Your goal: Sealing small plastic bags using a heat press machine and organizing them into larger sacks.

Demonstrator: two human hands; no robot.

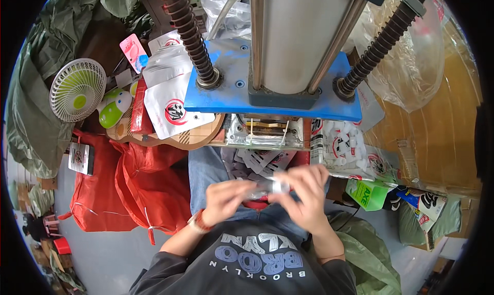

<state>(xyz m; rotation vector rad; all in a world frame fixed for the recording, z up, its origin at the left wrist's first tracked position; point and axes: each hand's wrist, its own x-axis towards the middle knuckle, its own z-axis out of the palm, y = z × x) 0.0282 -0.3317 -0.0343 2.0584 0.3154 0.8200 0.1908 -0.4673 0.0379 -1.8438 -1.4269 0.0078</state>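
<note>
Above my lap, both hands meet at a small blurred grey, partly see-through thing (258,190), too smeared to name. My left hand (225,199), with an orange-red band at the wrist, pinches its left side. Fingers bent, my right hand (304,196) closes on a small white piece (278,186) at its right end. Just beyond the hands, a heap of flat grey-and-white pouches (267,160) lies by my knees. Farther off stands a press with a blue plate (221,102), above a metal fixture (265,131).
Small white plastic pieces (343,144) lie heaped on the right of the bench. White pouches (177,107) are stacked at the left, near a small fan (78,90). Red sacks (149,187) stand on the floor at left. A green box (368,193) sits at right.
</note>
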